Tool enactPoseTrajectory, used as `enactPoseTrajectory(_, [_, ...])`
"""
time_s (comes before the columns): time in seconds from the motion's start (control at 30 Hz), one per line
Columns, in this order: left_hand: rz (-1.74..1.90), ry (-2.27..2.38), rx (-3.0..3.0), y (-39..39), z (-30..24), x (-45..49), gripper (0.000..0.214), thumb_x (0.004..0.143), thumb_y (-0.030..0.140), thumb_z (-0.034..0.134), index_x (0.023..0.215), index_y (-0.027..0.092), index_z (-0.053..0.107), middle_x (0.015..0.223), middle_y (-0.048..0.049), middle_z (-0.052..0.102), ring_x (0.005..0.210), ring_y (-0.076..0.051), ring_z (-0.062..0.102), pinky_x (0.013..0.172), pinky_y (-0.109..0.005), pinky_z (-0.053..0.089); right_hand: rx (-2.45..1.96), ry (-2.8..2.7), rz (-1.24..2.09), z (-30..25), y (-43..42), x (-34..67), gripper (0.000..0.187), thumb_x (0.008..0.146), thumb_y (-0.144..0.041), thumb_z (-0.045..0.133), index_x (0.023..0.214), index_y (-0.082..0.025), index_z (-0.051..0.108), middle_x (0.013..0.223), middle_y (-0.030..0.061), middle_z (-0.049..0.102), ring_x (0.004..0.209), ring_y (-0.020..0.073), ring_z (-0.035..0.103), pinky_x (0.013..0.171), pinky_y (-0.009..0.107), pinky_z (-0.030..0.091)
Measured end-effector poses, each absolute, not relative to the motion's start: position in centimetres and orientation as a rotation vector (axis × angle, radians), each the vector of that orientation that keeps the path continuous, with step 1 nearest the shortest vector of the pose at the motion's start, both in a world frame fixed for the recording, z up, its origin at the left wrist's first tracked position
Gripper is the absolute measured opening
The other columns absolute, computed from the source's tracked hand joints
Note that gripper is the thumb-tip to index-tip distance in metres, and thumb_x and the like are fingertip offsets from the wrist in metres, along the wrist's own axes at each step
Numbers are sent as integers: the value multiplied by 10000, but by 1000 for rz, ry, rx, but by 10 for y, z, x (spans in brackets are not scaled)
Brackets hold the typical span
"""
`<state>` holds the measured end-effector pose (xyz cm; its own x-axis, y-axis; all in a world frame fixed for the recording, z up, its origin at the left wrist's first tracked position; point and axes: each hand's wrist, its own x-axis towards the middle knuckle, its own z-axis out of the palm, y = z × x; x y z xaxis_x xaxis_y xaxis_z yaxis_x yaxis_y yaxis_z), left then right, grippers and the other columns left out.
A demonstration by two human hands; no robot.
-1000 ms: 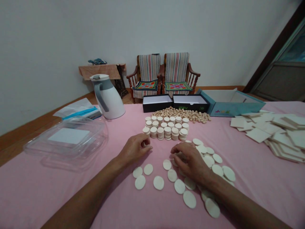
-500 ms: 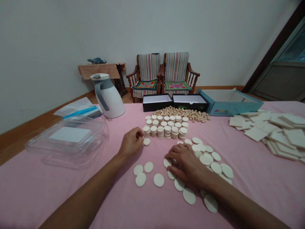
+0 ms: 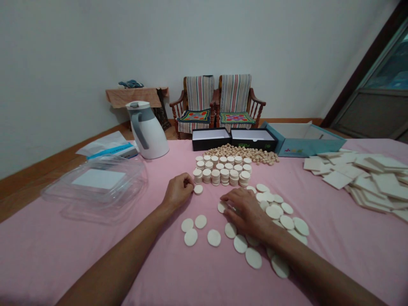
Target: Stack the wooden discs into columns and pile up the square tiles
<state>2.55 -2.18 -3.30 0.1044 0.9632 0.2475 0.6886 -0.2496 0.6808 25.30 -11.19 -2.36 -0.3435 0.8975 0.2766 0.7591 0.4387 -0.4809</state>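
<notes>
And here I have a plain pale wall [image 3: 204,38] stretching from ten o'clock round to one, in dim, soft light. Just below twelve, two wooden armchairs [image 3: 235,93] sit side by side, with striped backs and bright patterned pads [image 3: 237,118] on their seats. At eleven I'm picking out a stand draped in peach cloth [image 3: 134,97], a blue bundle [image 3: 131,83] on top. Brown floor [image 3: 12,206] shows at nine, and there at two, a dark frame [image 3: 362,70] slants beside a glazed panel [image 3: 395,63]!
</notes>
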Motion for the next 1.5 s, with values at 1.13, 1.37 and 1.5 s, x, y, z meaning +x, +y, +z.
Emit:
enactPoseTrajectory(1.13, [1029, 1471, 1864, -13, -41, 20, 147, 637, 82, 481, 650, 171, 598, 607, 9, 653, 575, -125, 610, 570, -215, 455, -1477, -2341, 83, -7, -57, 178, 229, 825, -247, 561, 1029, -147, 585, 992, 128, 588, 924, 244, 487, 786, 356, 367])
enactPoseTrajectory(1.37, [1030, 1479, 1849, -15, -41, 21, 148, 635, 92, 485, 664, 164, 612, 623, -2, 659, 595, -130, 608, 552, -210, 438, -1365, -2306, 346, 6, -80, 196, 140, 816, -178, 539, 929, -159, 620, 897, 68, 604, 845, 177, 518, 739, 291, 371])
enactPoseTrajectory(1.5, [1025, 1483, 1835, -15, -41, 22, 150, 630, 94, 482, 671, 161, 611, 621, -3, 655, 574, -127, 600, 530, -207, 430, -1285, -2443, 614, 5, -107, 199, 232, 735, -194, 618, 967, -185, 604, 913, 44, 589, 793, 158, 526, 676, 265, 371])
